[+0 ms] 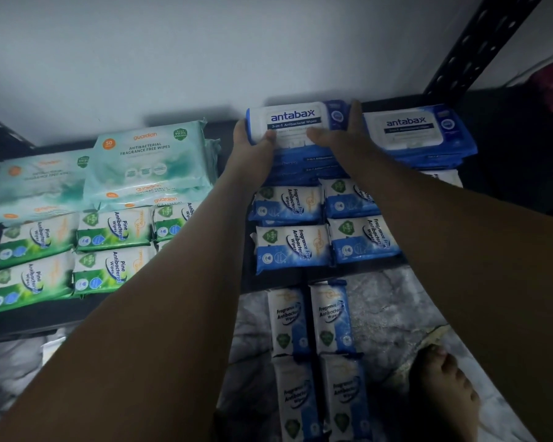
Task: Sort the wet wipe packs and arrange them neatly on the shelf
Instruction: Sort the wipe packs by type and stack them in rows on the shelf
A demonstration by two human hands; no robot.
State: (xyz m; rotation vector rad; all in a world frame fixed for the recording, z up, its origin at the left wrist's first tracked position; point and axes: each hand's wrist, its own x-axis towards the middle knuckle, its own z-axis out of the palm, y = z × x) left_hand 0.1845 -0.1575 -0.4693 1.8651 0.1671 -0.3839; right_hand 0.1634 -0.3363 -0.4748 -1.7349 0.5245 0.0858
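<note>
A blue and white antabax wipe pack [296,121] lies on top of a stack of blue packs at the back of the dark shelf [246,237]. My left hand [253,148] grips its left end, thumb on top. My right hand [342,132] grips its right side, thumb on the white lid. A second antabax stack [419,132] stands just to the right. Small blue fragrance-free packs [291,247] lie in rows in front. Mint guardian packs [147,157] and green pine packs [112,231] fill the shelf's left part.
Several blue fragrance-free packs [313,355] lie on the marbled floor [393,314] below the shelf edge. A bare foot [444,387] stands at the lower right. A black perforated shelf post [473,46] rises at the upper right against the white wall.
</note>
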